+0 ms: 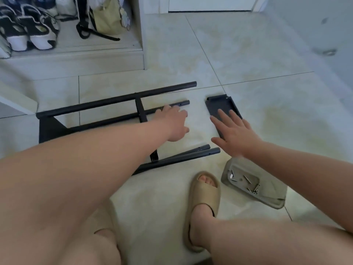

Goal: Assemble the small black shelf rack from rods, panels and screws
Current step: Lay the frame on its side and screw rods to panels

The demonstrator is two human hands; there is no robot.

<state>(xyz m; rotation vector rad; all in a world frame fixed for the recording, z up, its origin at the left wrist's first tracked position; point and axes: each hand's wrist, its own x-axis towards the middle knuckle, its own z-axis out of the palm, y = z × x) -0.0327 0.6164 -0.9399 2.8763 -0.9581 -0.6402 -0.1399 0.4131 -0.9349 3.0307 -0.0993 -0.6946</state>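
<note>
The partly built black rack (114, 101) lies on its side on the tiled floor, its rods pointing right. My left hand (174, 123) reaches over the second rod (183, 103), fingers loosely curled near it; whether it grips the rod cannot be told. A loose black panel (219, 106) lies flat to the right of the rod ends. My right hand (236, 133) hovers over the panel's near end with fingers spread and straight. Two lower rod ends (206, 150) stick out below my hands. Several silver screws (246, 183) lie in a grey tray (267, 196).
My foot in a tan slipper (204, 199) stands just left of the grey tray. A white shoe shelf (76, 54) with sneakers (28, 33) and a bag (108, 18) stands at the back left. A white wall (315, 44) runs along the right.
</note>
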